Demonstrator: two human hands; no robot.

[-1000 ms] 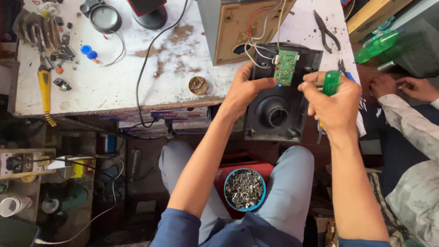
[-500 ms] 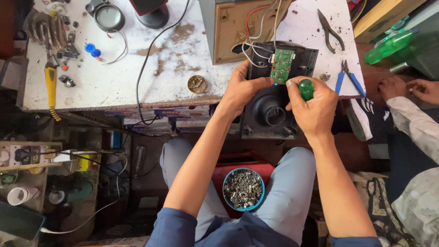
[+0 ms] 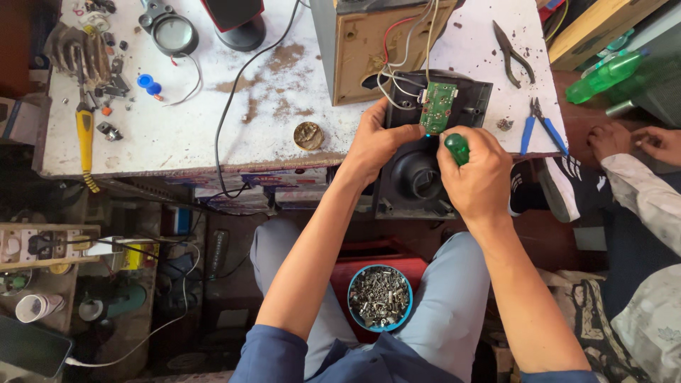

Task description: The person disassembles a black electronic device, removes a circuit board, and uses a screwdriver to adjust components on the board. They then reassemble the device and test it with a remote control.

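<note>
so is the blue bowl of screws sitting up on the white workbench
No, the blue bowl of screws sits low between the person's knees, below the white workbench edge.

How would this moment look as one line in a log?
left hand: steadies black speaker panel | right hand: grips green-handled screwdriver | green circuit board: wired

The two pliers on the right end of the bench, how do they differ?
The blue-handled pliers have bright blue grips, while the dark pliers are dull black-brown all over. The blue-handled pliers lie at the bench's near right corner beside the right hand; the dark pliers lie farther back. Both rest flat on the white top with handles spread, and no hand touches either.
</note>
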